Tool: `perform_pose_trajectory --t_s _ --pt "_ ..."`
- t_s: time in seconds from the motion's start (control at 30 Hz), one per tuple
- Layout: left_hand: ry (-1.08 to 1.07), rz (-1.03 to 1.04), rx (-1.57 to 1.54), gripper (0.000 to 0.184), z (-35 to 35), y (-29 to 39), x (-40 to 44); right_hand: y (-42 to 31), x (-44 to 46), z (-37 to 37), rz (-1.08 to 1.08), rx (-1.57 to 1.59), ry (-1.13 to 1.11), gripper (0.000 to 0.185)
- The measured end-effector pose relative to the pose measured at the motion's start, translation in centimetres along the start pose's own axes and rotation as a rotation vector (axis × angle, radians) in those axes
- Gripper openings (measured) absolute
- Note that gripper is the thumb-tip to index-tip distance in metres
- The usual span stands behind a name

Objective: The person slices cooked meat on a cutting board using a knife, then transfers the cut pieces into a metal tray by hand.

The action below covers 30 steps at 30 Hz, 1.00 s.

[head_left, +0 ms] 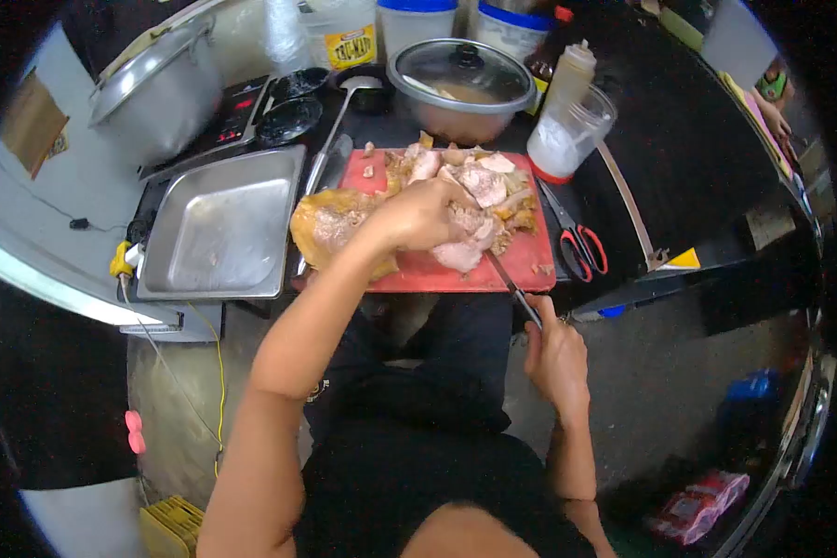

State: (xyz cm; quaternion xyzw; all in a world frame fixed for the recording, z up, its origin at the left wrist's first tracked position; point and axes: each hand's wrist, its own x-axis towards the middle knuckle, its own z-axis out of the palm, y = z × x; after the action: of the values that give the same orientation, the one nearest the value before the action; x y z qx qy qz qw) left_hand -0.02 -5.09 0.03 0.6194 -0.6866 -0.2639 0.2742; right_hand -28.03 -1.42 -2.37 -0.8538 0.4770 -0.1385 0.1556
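Pale cooked chicken meat [460, 253] lies in cut pieces on a red cutting board [428, 282]. My left hand [417, 216] is closed on the meat near the board's middle, its fingers curled down and its fingertips partly hidden. My right hand [560, 358] grips the handle of a knife [511, 282] at the board's front edge. The knife's blade points up and left, its tip beside the meat. A larger chicken piece with yellow skin [321, 223] sits at the board's left, partly behind my left forearm. More pieces and scraps are heaped toward the back right.
Left of the board stands an empty steel tray [223, 223], with a large pot [158, 93] behind it. A ladle [330, 135] lies between tray and board. Behind is a lidded bowl [460, 116]. Scissors [578, 246] and a clear container [567, 139] are on the right.
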Motion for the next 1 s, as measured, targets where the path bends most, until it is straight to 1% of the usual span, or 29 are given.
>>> perform_pose_trajectory --t_s 0.03,0.07,0.17,0.2,0.3,0.33,0.43,0.47,0.57,0.6,0.7,0.8,0.9,0.93,1.0 --pt "0.061 -0.022 -0.075 0.036 0.5 0.2 -0.4 -0.1 0.0 -0.2 0.007 -0.009 -0.009 0.033" --pt "0.195 0.036 -0.209 0.037 1.8 -0.1 -1.0 -0.1 -0.1 -0.4 0.012 -0.017 -0.018 0.033" --pt "0.47 -0.003 -0.353 0.038 6.7 -1.8 -1.8 0.0 -0.4 -1.3 0.028 -0.026 -0.028 0.033" --pt "0.373 -0.171 -0.382 0.039 6.5 -0.2 -3.0 0.1 -0.4 -1.6 0.046 -0.048 -0.049 0.032" --pt "0.46 -0.17 -0.16 0.038 8.4 -1.3 -4.4 -0.1 -0.6 -2.3 0.052 -0.068 -0.081 0.032" --pt "0.496 -0.07 -0.184 0.04 8.7 -1.2 -4.8 -0.2 -0.7 -2.3 0.05 -0.073 -0.068 0.031" --pt "0.472 -0.054 -0.019 0.046 8.3 -0.2 -6.4 -0.7 -1.1 -2.5 0.038 -0.088 -0.046 0.031" --pt "0.402 -0.106 -0.022 0.049 7.8 0.4 -7.1 -1.0 -1.4 -2.8 0.034 -0.09 -0.044 0.031" --pt "0.408 -0.054 0.052 0.05 8.0 0.7 -8.8 -2.3 -2.3 -3.3 0.023 -0.078 -0.004 0.034" --pt "0.37 -0.125 0.065 0.052 8.2 1.1 -9.3 -2.7 -2.6 -3.2 0.022 -0.072 0.013 0.036" --pt "0.379 -0.075 0.119 0.052 9.0 0.8 -10.1 -2.9 -3.0 -2.6 -0.033 0.029 0.086 0.041" --pt "0.442 -0.016 0.141 0.047 10.0 -0.1 -10.1 -2.8 -2.8 -0.7 -0.103 0.076 0.088 0.043" --pt "0.489 0.012 0.108 0.04 10.6 -1.2 -10.0 -2.3 -2.3 1.2 -0.121 0.1 0.046 0.042" --pt "0.505 0.021 0.092 0.037 10.7 -1.5 -10.0 -2.1 -2.3 1.6 -0.102 0.085 -0.004 0.042" --pt "0.538 0.061 0.132 0.034 10.9 -2.0 -10.2 -3.0 -2.1 1.1 0.021 0.07 -0.118 0.039"
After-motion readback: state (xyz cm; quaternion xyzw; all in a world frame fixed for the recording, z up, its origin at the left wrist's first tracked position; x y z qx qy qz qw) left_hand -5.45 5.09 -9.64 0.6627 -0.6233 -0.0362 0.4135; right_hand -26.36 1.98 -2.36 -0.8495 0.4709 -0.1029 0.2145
